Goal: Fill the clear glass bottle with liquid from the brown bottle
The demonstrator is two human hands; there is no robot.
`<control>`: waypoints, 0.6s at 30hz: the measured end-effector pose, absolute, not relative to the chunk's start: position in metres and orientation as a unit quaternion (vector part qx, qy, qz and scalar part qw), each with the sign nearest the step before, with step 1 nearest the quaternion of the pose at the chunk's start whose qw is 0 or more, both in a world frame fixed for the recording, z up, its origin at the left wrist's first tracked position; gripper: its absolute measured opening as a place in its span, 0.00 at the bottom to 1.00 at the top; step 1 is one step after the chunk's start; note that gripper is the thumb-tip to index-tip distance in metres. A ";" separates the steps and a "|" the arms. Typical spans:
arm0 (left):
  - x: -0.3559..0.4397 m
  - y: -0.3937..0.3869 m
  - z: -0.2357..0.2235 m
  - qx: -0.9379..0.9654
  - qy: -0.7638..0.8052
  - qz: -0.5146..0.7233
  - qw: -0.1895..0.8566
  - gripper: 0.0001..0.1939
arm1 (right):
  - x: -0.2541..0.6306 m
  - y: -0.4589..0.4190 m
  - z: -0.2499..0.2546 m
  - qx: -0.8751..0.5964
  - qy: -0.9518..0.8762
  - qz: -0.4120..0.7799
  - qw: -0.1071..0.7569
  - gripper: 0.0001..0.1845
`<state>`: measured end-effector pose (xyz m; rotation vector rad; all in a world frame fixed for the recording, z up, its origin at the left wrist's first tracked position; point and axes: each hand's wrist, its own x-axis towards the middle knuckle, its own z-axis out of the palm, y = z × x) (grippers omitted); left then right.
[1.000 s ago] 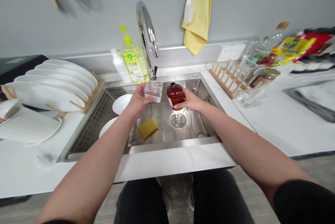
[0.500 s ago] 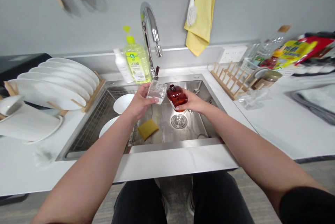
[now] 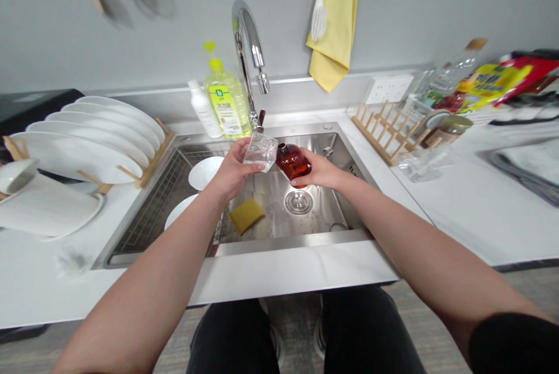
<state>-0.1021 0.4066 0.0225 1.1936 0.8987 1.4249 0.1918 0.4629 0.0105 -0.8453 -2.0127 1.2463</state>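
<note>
Left hand: the left hand (image 3: 233,170) is above the sink, its fingers closed around a small square glass bottle (image 3: 261,151), which is tipped to one side.

Right hand: the right hand (image 3: 317,168) is also above the sink, its fingers closed around the body of an amber bottle (image 3: 290,163).

Where the bottles are: both are in the air over the sink, just beside each other, with the amber bottle's neck by the glass bottle's lower corner. I cannot tell if they touch.

Just changed: the amber bottle has leaned over from nearly upright, its neck now pointing toward the glass bottle.

Sink: the steel sink (image 3: 288,239) holds a white bowl (image 3: 205,172), a white plate (image 3: 180,211) and a yellow sponge (image 3: 247,215).

Nearby: a faucet (image 3: 244,42) and a dish soap bottle (image 3: 227,100) stand behind the sink, and white plates (image 3: 82,141) stand in a wooden rack (image 3: 151,155) to the left.
</note>
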 end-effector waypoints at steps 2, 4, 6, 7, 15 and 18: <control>-0.103 0.407 0.023 0.499 0.376 0.597 0.504 0.42 | 0.193 0.462 0.011 -0.322 -0.771 0.458 0.304 0.53; -0.103 0.407 0.023 0.503 0.377 0.598 0.498 0.40 | 0.193 0.462 0.010 -0.321 -0.777 0.448 0.303 0.52; -0.105 0.407 0.024 0.503 0.377 0.598 0.498 0.40 | 0.193 0.462 0.009 -0.319 -0.781 0.443 0.303 0.51; -0.105 0.406 0.024 0.501 0.376 0.597 0.502 0.40 | 0.193 0.462 0.009 -0.319 -0.782 0.441 0.304 0.50; -0.109 0.403 0.025 0.494 0.374 0.584 0.525 0.41 | 0.193 0.460 0.012 -0.322 -0.794 0.419 0.300 0.51; -0.108 0.403 0.025 0.491 0.379 0.583 0.525 0.42 | 0.194 0.460 0.014 -0.324 -0.799 0.408 0.298 0.52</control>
